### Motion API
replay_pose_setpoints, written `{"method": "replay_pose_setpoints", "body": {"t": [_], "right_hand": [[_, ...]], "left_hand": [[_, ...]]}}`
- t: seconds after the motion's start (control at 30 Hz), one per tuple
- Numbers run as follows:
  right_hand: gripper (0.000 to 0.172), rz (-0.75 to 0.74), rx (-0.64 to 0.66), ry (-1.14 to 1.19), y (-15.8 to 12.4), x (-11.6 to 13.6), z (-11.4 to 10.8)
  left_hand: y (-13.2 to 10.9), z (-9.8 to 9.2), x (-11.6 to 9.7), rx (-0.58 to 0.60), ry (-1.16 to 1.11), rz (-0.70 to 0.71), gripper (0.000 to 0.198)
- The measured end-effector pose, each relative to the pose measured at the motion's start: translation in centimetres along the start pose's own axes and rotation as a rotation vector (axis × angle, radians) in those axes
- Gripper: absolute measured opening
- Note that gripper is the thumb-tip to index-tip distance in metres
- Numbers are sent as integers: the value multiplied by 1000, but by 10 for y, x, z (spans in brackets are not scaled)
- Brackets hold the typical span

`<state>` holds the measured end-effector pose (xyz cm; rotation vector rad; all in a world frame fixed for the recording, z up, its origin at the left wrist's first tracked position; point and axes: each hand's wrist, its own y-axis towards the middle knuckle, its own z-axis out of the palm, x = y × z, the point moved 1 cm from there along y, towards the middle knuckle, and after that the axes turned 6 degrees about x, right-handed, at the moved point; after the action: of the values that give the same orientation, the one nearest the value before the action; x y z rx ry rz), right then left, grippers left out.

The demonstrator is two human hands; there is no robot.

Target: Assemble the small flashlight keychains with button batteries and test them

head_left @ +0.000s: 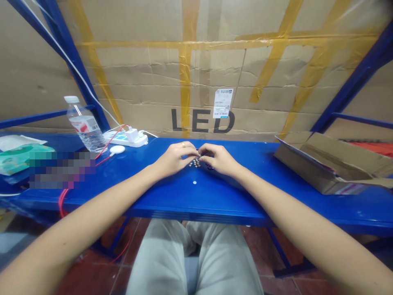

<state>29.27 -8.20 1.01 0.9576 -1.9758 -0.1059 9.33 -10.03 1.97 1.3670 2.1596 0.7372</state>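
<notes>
My left hand [177, 159] and my right hand [218, 158] meet over the middle of the blue table [166, 196], fingertips pinched close together. Whatever sits between the fingertips is too small to name. Just below and behind the fingers lies a cluster of small round metallic pieces [196, 163], partly hidden by both hands. Beside my right fingers is a small dark reddish piece [210, 167], mostly covered. A small white disc [194, 182] lies by itself on the tabletop, nearer to me. On my left hand there is a gold-coloured ring [183, 145].
To the left stand a water bottle [87, 127], a white power strip [132, 138] with a red cable, a round white charger [117, 150] and a green tissue pack [21, 157]. At right is an open cardboard box [319, 164]. A large carton [138, 82] rises behind the table.
</notes>
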Motion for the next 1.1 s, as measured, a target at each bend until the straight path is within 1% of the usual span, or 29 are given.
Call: {"method": "replay_pose_setpoints", "body": {"t": [0.07, 0.2, 0.27, 0.37, 0.43, 0.5, 0.67, 0.8, 0.87, 0.93, 1.1], "right_hand": [[8, -4, -7, 8, 0, -1, 0], [7, 6, -18, 8, 0, -3, 1], [8, 26, -12, 12, 0, -4, 1], [12, 45, 0, 25, 0, -5, 1], [12, 15, 5, 15, 0, -5, 1], [10, -34, 20, -25, 0, -5, 1], [22, -96, 29, -120, 1, -6, 0], [23, -68, 45, -78, 1, -5, -3], [24, -49, 48, -45, 0, -2, -5], [24, -55, 20, -49, -1, 1, -6], [18, -60, -68, -58, 0, 2, -3]], "left_hand": [[-1, 1, 1, 27, 43, 19, 16], [-3, 3, 2, 108, 197, 41, 22], [-2, 4, 1, 119, 237, 42, 24], [-1, 5, 1, 78, 204, 26, 19], [0, 5, 1, 56, 148, -10, 13], [0, 5, 2, 59, 98, -49, 10], [-1, 1, 4, 50, 22, -115, 10], [1, -1, 2, 27, -11, -154, 11], [2, -1, 1, -9, -59, -236, 12], [3, 0, 1, -40, -167, -365, 16], [3, 4, 5, -35, -490, -651, 23]]}}
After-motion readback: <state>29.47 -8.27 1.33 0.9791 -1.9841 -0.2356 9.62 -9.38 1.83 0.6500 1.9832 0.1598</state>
